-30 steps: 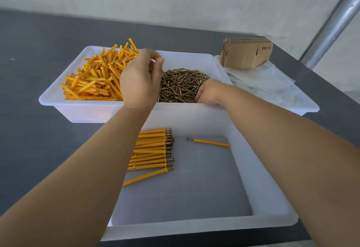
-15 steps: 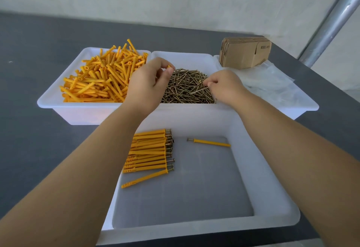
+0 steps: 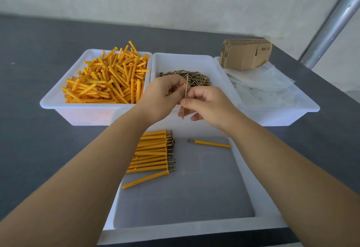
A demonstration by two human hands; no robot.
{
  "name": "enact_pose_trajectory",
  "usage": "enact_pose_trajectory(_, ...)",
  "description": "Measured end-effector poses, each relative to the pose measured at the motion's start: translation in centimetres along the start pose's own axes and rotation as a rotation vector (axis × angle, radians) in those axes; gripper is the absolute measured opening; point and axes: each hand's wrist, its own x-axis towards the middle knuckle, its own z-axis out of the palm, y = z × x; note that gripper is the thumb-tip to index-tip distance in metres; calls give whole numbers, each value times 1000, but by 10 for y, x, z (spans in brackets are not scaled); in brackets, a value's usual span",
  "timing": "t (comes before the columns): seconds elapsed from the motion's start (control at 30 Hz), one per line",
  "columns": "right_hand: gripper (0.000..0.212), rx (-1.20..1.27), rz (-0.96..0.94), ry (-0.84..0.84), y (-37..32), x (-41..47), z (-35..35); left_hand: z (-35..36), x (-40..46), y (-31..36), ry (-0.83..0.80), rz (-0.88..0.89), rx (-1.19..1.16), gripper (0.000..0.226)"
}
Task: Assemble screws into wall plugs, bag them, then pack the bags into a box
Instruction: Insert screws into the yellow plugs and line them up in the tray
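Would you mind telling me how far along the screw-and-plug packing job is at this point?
Done: a row of assembled plugs lies in the near tray, plus one stray. In hand: the right hand pinches a screw while the left hand grips a yellow plug. Left: heaps of loose plugs and screws, then bagging; the plastic bags and flat cardboard boxes look untouched.
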Motion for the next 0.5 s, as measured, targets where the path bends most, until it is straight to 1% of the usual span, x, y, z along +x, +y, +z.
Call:
enact_pose_trajectory(0.07,11,101,-3,113,3,0,-1,2,0,0,-22,-26,1,18)
enact_pose_trajectory(0.13,6,212,-14,262,5,1,-5,2,0,0,-57,-51,10,22)
enact_pose_trajectory(0.17,11,271,-24,337,6,2,-7,3,0,1,-85,-60,17,24)
enact_pose_trajectory(0.27,54,389,-96,498,7,3,-12,4,1,3,-166,-102,-25,27)
enact_pose_trajectory(0.3,64,404,-128,518,8,3,-12,5,0,4,-192,-117,-49,27)
enact_pose_trajectory(0.33,68,410,-154,527,8,4,-13,7,0,5,-215,-126,-67,26)
enact_pose_trajectory(0.4,63,390,-182,521,9,4,-12,9,-1,7,-237,-142,-108,28)
enact_pose_trajectory(0.5,54,283,-186,484,12,4,-10,10,-3,7,-243,-168,-157,29)
